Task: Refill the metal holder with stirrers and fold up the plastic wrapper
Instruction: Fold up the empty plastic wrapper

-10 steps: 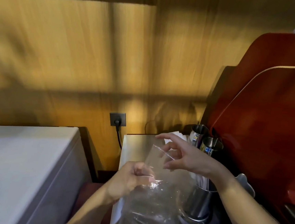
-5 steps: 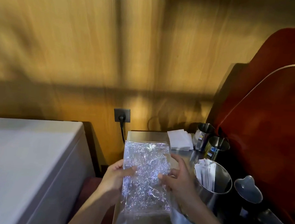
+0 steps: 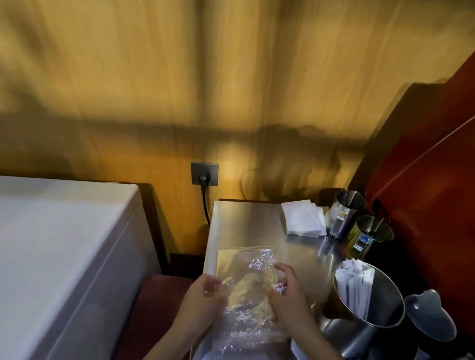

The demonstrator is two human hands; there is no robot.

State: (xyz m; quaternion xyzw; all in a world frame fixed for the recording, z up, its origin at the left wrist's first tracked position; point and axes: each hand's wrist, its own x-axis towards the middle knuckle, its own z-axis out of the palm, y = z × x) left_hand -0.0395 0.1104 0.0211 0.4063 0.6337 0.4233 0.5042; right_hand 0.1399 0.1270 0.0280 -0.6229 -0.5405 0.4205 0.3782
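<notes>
A clear crinkled plastic wrapper (image 3: pixel 245 292) lies flat on the steel counter (image 3: pixel 244 223). My left hand (image 3: pixel 201 300) pinches its left edge, and my right hand (image 3: pixel 288 294) grips its right edge with curled fingers. To the right stands the big metal holder (image 3: pixel 373 315), tilted toward me, with white paper-wrapped stirrers (image 3: pixel 353 284) bunched against its left inner wall.
A stack of white napkins (image 3: pixel 303 221) lies at the counter's back, beside two small metal cups (image 3: pixel 347 212) (image 3: pixel 369 236). A metal pitcher (image 3: pixel 429 315) stands right of the holder. A red machine (image 3: pixel 447 169) fills the right. A white chest (image 3: pixel 40 251) stands left; a plugged socket (image 3: pixel 204 173) is on the wooden wall.
The wrapper, held upright in front of me half a second ago, now lies lower and flatter on the counter. Both hands came down with it and sit closer to its near half.
</notes>
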